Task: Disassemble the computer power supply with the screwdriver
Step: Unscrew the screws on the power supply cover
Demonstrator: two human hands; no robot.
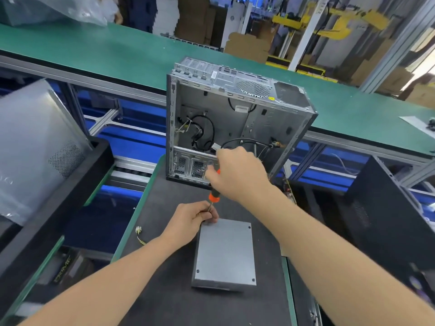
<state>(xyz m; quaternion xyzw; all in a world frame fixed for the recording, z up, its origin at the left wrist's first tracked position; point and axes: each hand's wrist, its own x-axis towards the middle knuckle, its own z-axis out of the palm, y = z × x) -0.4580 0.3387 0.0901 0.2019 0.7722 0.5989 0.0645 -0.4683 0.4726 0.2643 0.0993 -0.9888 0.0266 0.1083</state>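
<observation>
A grey metal power supply (224, 254) lies flat on the dark mat (169, 267), with screws showing at its corners. My right hand (237, 175) grips the handle of an orange and black screwdriver (213, 196) that points down at the box's far left corner. My left hand (193, 220) pinches the screwdriver's shaft near the tip, right at that corner. The tip itself is hidden by my fingers.
An open, emptied computer case (235, 118) stands upright just behind the power supply. A green conveyor belt (117, 52) runs across the back. A plastic-wrapped case (30, 147) sits at the left, a black case (388, 222) at the right. A small loose cable (140, 234) lies left of my left wrist.
</observation>
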